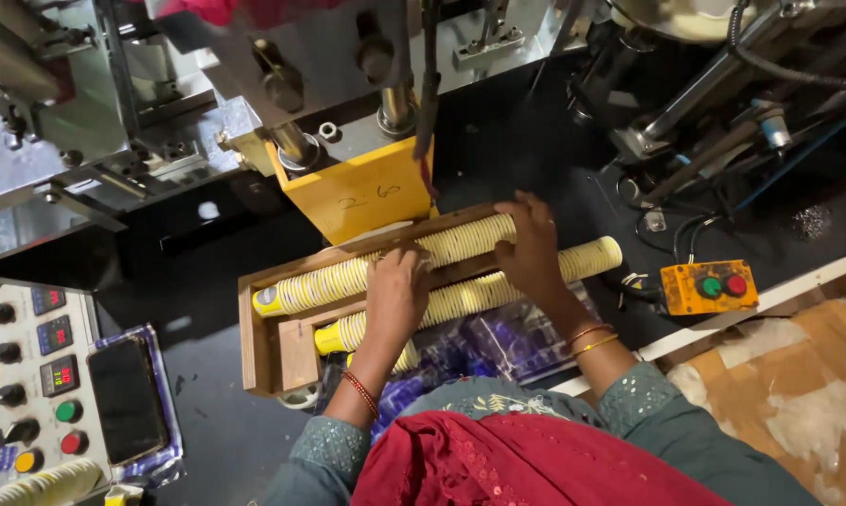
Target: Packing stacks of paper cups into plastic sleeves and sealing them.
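Observation:
Two long stacks of nested yellow paper cups lie on their sides in a wooden tray (254, 342). The upper stack (385, 264) runs from lower left to upper right; the lower stack (479, 292) reaches past the tray to the right. My left hand (397, 298) rests palm down on the stacks near the middle, fingers curled over the cups. Further right, my right hand (530, 245) presses on the cups, fingers spread over the upper stack. A third short stack (406, 358) shows under my left wrist.
A yellow machine block (362, 192) with metal posts stands just behind the tray. A control panel (29, 375) with knobs and buttons and a dark phone (126, 398) sits at left. An orange box (709, 287) with a green and a red button lies at right, beside cables.

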